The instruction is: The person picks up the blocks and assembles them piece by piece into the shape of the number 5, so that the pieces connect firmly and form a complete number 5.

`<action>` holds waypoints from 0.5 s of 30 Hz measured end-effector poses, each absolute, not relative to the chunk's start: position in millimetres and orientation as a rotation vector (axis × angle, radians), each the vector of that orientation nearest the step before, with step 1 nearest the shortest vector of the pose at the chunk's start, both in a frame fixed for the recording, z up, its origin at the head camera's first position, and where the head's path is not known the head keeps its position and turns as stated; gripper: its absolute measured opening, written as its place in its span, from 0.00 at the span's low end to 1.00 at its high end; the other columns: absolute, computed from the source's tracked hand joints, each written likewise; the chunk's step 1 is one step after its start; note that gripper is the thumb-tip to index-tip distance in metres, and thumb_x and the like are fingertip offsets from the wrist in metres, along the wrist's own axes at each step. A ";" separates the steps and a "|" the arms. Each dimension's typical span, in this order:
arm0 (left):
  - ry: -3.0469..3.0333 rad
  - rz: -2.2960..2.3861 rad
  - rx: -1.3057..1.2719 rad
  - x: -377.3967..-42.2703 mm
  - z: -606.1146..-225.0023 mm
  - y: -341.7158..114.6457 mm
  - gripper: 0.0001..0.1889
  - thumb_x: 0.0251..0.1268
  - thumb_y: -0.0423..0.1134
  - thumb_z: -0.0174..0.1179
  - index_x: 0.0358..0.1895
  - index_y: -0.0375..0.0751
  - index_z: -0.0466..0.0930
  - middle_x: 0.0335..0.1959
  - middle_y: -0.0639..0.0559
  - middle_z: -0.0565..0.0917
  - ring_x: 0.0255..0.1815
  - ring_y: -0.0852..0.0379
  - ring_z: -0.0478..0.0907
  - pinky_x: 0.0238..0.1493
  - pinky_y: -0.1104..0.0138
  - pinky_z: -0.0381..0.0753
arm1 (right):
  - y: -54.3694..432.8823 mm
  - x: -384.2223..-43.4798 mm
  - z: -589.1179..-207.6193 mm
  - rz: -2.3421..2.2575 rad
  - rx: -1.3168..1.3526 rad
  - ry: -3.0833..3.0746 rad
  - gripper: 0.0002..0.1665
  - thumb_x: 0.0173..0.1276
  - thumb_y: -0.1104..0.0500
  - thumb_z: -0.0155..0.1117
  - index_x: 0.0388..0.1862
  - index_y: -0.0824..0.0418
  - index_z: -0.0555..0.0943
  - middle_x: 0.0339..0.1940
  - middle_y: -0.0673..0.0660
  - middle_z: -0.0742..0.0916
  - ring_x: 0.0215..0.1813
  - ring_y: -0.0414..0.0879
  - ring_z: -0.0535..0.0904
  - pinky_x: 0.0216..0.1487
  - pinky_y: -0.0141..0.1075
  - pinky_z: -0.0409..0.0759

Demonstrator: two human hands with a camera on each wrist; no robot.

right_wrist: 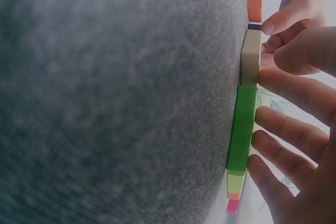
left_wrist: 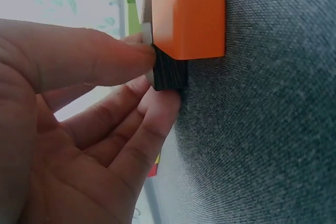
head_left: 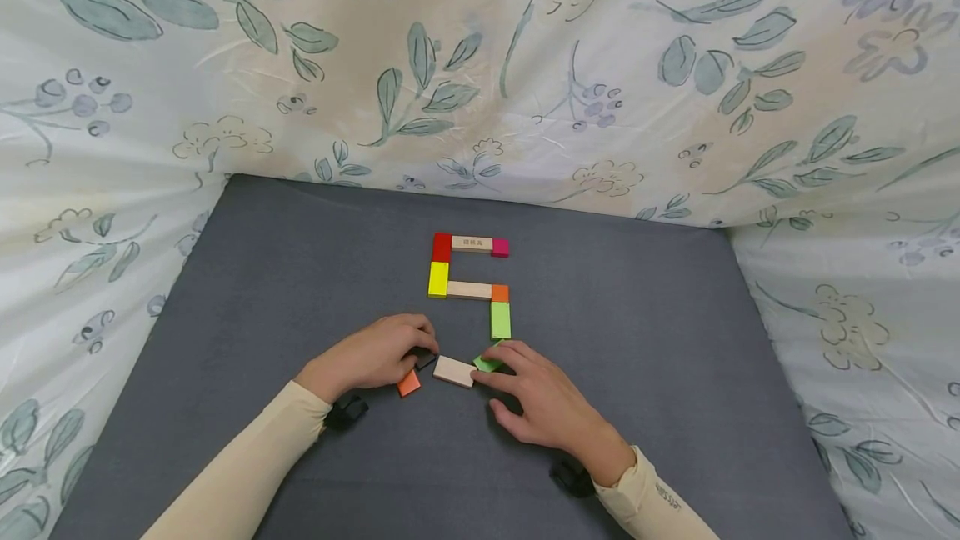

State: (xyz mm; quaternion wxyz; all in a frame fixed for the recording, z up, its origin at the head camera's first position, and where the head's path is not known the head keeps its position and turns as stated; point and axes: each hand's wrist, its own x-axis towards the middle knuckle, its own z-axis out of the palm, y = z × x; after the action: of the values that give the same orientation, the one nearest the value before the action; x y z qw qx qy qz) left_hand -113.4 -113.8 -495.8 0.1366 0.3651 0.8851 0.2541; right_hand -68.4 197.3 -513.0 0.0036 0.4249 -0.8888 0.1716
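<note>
My left hand (head_left: 381, 350) pinches a small black block (left_wrist: 170, 72) between thumb and fingers, low on the table. An orange block (head_left: 408, 384) lies close by, on the near side of the black one. Just right of the black block is a plain wooden block (head_left: 453, 372), lying at a slant. My right hand (head_left: 543, 402) has its fingers spread, fingertips resting on a green block (right_wrist: 242, 129) and on the wooden block's end. In the head view those fingers cover part of the green block. Above it sits a light green block (head_left: 500, 321).
Further up, a line of flat blocks bends back and forth: a magenta block (head_left: 500, 248), a printed wooden block (head_left: 472, 244), a red block (head_left: 442, 247), a yellow block (head_left: 438, 280), another wooden block (head_left: 469, 291) and a small orange block (head_left: 500, 293). Floral cloth (head_left: 480, 65) surrounds the dark grey table (head_left: 300, 265).
</note>
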 end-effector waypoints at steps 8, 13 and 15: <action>2.556 0.734 0.980 -111.3 -494.3 -110.2 0.14 0.69 0.30 0.72 0.56 0.40 0.91 0.55 0.53 0.83 0.56 0.50 0.81 0.61 0.52 0.83 | 197.4 -68.7 -514.7 0.545 1.339 -2.763 0.23 0.73 0.54 0.71 0.66 0.48 0.89 0.67 0.51 0.82 0.70 0.46 0.73 0.68 0.46 0.80; 2.558 0.723 0.979 -111.4 -496.4 -109.3 0.15 0.68 0.31 0.74 0.56 0.41 0.91 0.56 0.53 0.83 0.57 0.50 0.81 0.61 0.53 0.83 | 197.3 -68.5 -514.9 0.546 1.336 -2.762 0.23 0.73 0.54 0.71 0.66 0.48 0.89 0.67 0.51 0.82 0.70 0.46 0.73 0.68 0.46 0.79; 2.560 0.724 0.979 -111.4 -497.3 -109.4 0.15 0.68 0.31 0.74 0.57 0.41 0.91 0.56 0.53 0.83 0.57 0.50 0.81 0.61 0.53 0.83 | 197.0 -68.3 -514.9 0.541 1.334 -2.763 0.23 0.74 0.54 0.71 0.66 0.48 0.89 0.68 0.52 0.82 0.70 0.46 0.74 0.68 0.46 0.79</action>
State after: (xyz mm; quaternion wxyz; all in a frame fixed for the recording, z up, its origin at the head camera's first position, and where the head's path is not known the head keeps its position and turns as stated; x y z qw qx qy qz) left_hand -111.4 -109.4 -497.3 0.1529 0.3413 0.8924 0.2526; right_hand -68.3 197.0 -514.9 0.0131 0.4282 -0.8867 0.1737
